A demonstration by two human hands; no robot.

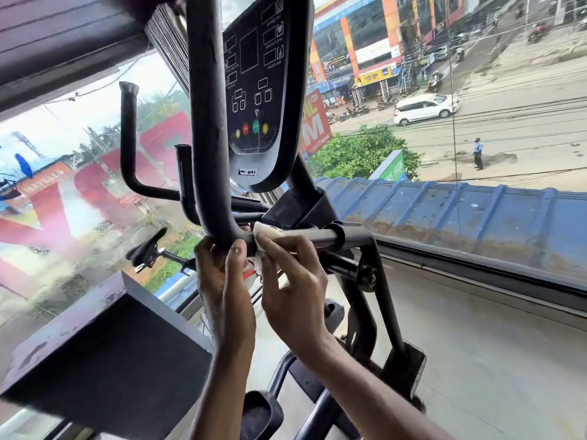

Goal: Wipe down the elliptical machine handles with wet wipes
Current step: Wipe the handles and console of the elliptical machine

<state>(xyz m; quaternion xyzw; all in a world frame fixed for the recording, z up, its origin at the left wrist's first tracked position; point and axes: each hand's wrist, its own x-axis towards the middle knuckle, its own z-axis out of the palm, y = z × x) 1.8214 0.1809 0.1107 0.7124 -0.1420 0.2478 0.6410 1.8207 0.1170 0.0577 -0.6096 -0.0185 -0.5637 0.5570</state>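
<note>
A thick black padded handle (208, 122) of the elliptical machine runs down the middle and bends right into a bare grey bar (313, 234). My left hand (224, 277) grips the handle's bend from below, thumb up on the padding. My right hand (292, 281) holds a white wet wipe (265, 231) wrapped over the bar just right of the bend. Behind them hangs the black console (257, 90) with coloured buttons. Two other black handles (128, 138) (185, 182) stand to the left.
A large window fills the background, with a street and a blue roof (460, 204) outside. A black bike saddle (146, 247) sits lower left, above a dark box-shaped surface (111, 354). The machine's frame and pedals (260, 414) lie below my arms.
</note>
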